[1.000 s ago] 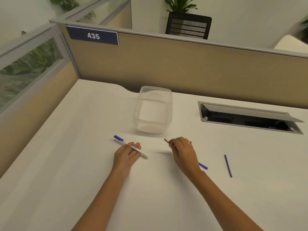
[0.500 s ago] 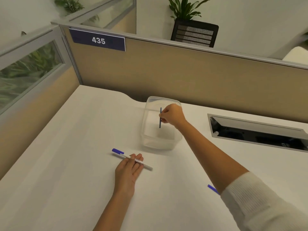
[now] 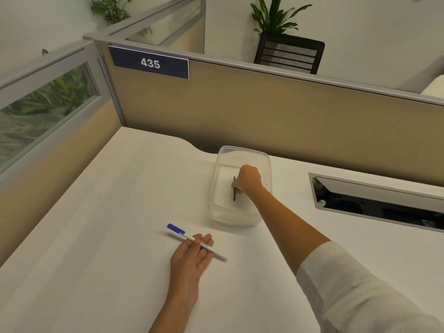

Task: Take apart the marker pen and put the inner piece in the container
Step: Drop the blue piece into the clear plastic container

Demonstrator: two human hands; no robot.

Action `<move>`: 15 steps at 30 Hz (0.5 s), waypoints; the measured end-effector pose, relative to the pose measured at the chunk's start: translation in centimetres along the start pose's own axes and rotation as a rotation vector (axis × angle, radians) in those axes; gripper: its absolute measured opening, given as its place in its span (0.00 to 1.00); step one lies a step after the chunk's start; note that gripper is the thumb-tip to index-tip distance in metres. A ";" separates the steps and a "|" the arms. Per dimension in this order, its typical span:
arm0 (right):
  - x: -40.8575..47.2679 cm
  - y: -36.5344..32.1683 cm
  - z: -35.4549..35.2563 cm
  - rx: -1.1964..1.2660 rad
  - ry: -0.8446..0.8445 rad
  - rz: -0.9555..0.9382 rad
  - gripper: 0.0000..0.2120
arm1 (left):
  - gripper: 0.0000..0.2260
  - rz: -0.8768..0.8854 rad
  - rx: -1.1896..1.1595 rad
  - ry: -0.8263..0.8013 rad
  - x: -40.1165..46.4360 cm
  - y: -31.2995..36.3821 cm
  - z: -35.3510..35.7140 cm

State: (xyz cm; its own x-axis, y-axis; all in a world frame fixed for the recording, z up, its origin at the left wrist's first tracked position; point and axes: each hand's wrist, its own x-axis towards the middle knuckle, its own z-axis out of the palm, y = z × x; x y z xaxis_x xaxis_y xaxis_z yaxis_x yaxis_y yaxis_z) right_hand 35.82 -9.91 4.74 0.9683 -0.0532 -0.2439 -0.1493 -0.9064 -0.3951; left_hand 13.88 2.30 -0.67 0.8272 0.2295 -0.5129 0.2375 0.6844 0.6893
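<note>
Pinched between the fingertips of the right hand (image 3: 248, 179), the refill (image 3: 234, 192) hangs inside the tub (image 3: 241, 150), just right of the frame's centre. That grip is clamped on the upper part of the refill, with the lower end pointing down toward the tub floor; whether the tip touches the floor cannot be told. Its long axis runs up and down the frame, roughly along the tub's length, so it should lie flat once let go. The refill looks like a thin, dark blue rod, straight and plain.

Lower in the frame, the left hand (image 3: 192, 257) rests flat on the counter (image 3: 108, 212), fingers laid over the barrel (image 3: 211, 249) and pressing on it rather than closed around it. The barrel is white with a blue cap (image 3: 175, 228) at its upper-left end and lies diagonally, well apart from the tub. The right hand is plainly the nearer one to the tub.
</note>
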 end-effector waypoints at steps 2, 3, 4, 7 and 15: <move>-0.4 0.0 -0.5 0.007 0.033 -0.028 0.21 | 0.08 0.004 0.015 0.001 -0.1 0.0 0.0; -0.8 -0.1 -1.0 0.017 0.044 -0.042 0.20 | 0.08 0.006 0.026 0.002 -0.2 0.0 0.0; -1.2 -0.1 -1.6 0.042 0.056 -0.050 0.16 | 0.07 0.007 0.040 0.003 -0.3 0.1 0.1; -2.6 0.2 -3.7 0.139 0.132 -0.094 0.08 | 0.07 0.016 0.092 0.008 -0.6 0.2 0.5; -9.0 6.7 -8.0 0.300 0.438 -0.186 0.08 | 0.05 0.012 0.181 0.015 -1.7 0.5 1.3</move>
State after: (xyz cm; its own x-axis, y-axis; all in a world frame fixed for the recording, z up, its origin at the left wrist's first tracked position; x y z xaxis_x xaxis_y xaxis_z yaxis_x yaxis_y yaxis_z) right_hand 27.72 -18.87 11.33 0.9669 -0.1308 0.2191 0.0434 -0.7619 -0.6463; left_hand 13.24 1.40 1.22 0.8232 0.2483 -0.5105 0.3162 0.5464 0.7756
